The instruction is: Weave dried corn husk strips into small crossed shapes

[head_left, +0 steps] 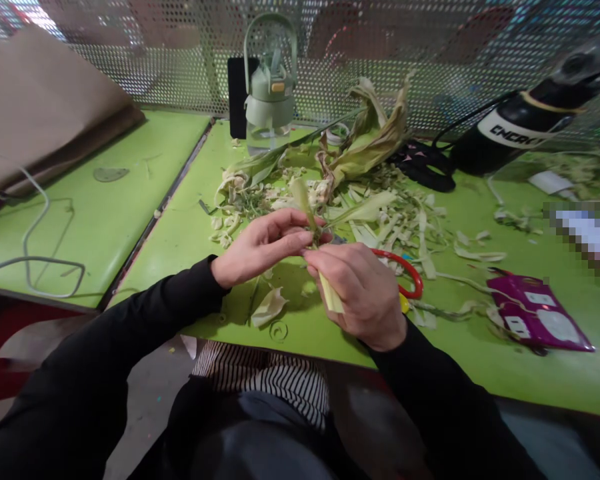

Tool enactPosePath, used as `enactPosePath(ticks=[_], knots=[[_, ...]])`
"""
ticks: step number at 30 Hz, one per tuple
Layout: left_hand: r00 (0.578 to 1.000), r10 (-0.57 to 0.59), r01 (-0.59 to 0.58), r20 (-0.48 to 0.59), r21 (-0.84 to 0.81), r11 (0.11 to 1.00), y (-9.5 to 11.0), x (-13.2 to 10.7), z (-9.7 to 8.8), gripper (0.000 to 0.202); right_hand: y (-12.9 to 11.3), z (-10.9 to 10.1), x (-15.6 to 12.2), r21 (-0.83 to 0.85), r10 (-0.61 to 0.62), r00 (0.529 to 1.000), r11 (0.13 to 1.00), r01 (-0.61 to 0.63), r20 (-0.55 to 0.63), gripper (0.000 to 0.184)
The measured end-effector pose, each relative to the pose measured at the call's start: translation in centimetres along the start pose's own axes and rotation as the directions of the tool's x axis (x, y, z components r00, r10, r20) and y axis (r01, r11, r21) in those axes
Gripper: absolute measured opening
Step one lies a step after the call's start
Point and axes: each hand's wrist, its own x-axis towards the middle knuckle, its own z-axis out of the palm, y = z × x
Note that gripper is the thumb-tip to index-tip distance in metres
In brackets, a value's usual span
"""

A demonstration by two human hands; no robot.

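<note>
The left hand (pixel 267 243) is pinching a husk strip (pixel 302 198), apparently steadying its half-hidden base. The right hand (pixel 367 287) is gripping pale husk (pixel 331 294) just below.

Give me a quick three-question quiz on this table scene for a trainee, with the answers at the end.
1. True or false: the left hand and right hand are held far apart.
2. Which stands upright behind the husk scraps?
A) a hammer
B) a bottle with a green lid
C) a bowl of fruit
3. Fill in the blank: the curved loop beside the right hand is ____ in colour.

Key:
1. False: they are close together, the right one gripping a pale strip.
2. B
3. Red
</note>
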Motion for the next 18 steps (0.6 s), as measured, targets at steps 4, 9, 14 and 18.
enactPosePath(ticks=[4, 9, 14, 18], knots=[[0.998, -0.064, 0.058, -0.023, -0.191, 0.980, -0.1, 0.1, 0.1, 0.033, -0.1, -0.1, 0.1, -0.032, -0.057, 0.998, 0.998, 0.059, 0.035, 0.025], [0.992, -0.108, 0.085, -0.058, -0.304, 0.949, -0.6, 0.0, 0.9, 0.027, -0.7, -0.1, 0.2, -0.093, -0.134, 0.989, 0.986, 0.140, 0.066, 0.028], [0.991, -0.127, 0.106, -0.031, -0.378, 0.920, -0.5, -0.1, 1.6, 0.022, -1.3, -0.1, 0.4, -0.116, -0.172, 0.982, 0.977, 0.180, 0.075, 0.025], [0.983, -0.170, 0.137, -0.063, -0.361, 0.923, -0.8, 0.2, 1.5, 0.022, -1.4, 0.6, 0.4, -0.115, -0.174, 0.981, 0.976, 0.184, 0.085, 0.024]])
